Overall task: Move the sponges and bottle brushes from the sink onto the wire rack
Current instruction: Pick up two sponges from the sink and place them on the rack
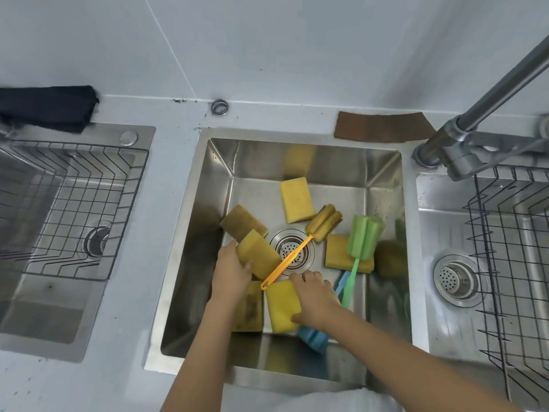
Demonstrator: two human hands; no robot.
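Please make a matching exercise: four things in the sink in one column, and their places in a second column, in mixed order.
1. green bottle brush
2. orange-handled brush
3. blue brush
4. bright yellow sponge

A. partly under the right hand
B. handle across the drain
C. near the sink's back wall
D. head on a sponge, right of the drain

Pairs: 1-D, 2-B, 3-A, 4-C

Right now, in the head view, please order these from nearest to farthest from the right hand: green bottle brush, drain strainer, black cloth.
From the right hand:
1. Drain strainer, just beyond the fingers, sink centre.
2. Green bottle brush, to its right.
3. Black cloth, far left on the counter.
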